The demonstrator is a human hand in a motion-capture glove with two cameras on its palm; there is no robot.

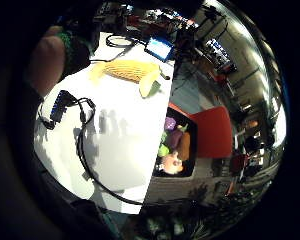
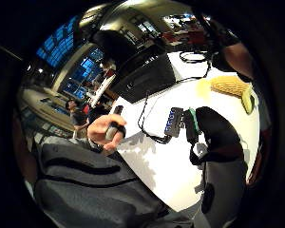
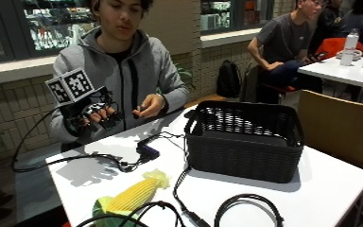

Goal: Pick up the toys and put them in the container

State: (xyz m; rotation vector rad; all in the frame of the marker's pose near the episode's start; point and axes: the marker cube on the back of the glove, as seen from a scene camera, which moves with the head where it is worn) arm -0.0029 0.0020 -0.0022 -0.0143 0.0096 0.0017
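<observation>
Grip of the gloved right hand (image 3: pixel 96 114): raised above the tabletop (image 3: pixel 332 182), fingers loosely curled, nothing held; corn toy (image 3: pixel 133 195) lies near the black basket (image 3: pixel 244 142), judged light and soft, best taken round its yellow middle.

A white worktop (image 3: pixel 332 189) carries a small black hub with blue ports (image 3: pixel 147 152) near the edge closest to the seated person, black cables (image 3: pixel 181 179) trailing from it across the surface. A coiled black cable (image 3: pixel 247 208) lies at the opposite edge. A wooden chair (image 3: pixel 345 125) stands beside the worktop. Behind are a brick wall, windows and another white table with a bottle (image 3: pixel 349 47).
</observation>
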